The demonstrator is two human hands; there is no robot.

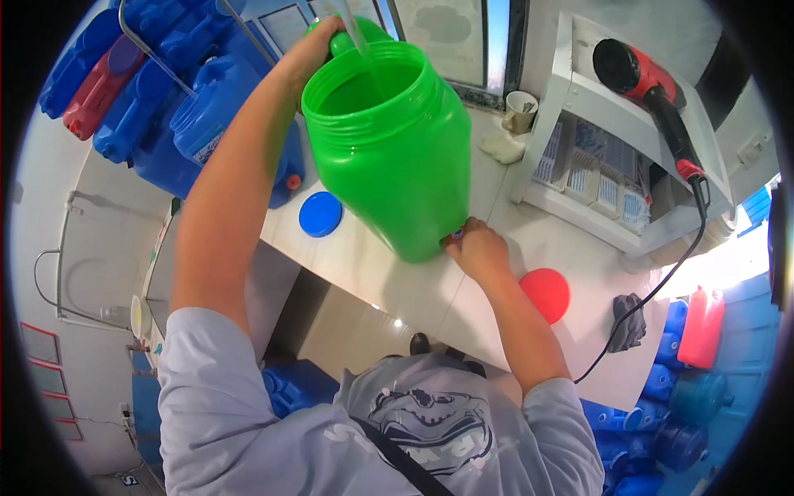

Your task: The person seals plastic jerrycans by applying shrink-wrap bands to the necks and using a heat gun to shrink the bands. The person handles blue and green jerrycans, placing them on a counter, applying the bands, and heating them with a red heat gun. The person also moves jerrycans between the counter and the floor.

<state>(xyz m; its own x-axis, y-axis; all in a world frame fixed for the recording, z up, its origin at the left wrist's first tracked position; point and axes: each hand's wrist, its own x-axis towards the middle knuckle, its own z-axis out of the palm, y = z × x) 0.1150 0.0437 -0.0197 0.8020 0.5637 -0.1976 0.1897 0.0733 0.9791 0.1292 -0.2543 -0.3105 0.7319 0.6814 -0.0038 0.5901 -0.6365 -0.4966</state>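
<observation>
A large green plastic jug (397,167) with a wide, uncapped mouth stands tilted over the pale tiled counter. Water from a curved spout at the top of the view appears to run into its mouth. My left hand (316,53) is closed round the jug's green handle at the far side, partly hidden behind the rim. Low on the jug's right side, my right hand (476,248) grips a small fitting at its base, most of it covered by my fingers. A blue round lid (321,214) lies to the left of the jug and a red round lid (544,296) beside my right forearm.
Blue jugs (217,105) and a red one (102,87) crowd the left. A white cabinet (574,214) at the right carries a red and black heat gun or hair dryer (651,87), its cord crossing the counter. A mug (520,111) and a grey cloth (628,322) lie nearby.
</observation>
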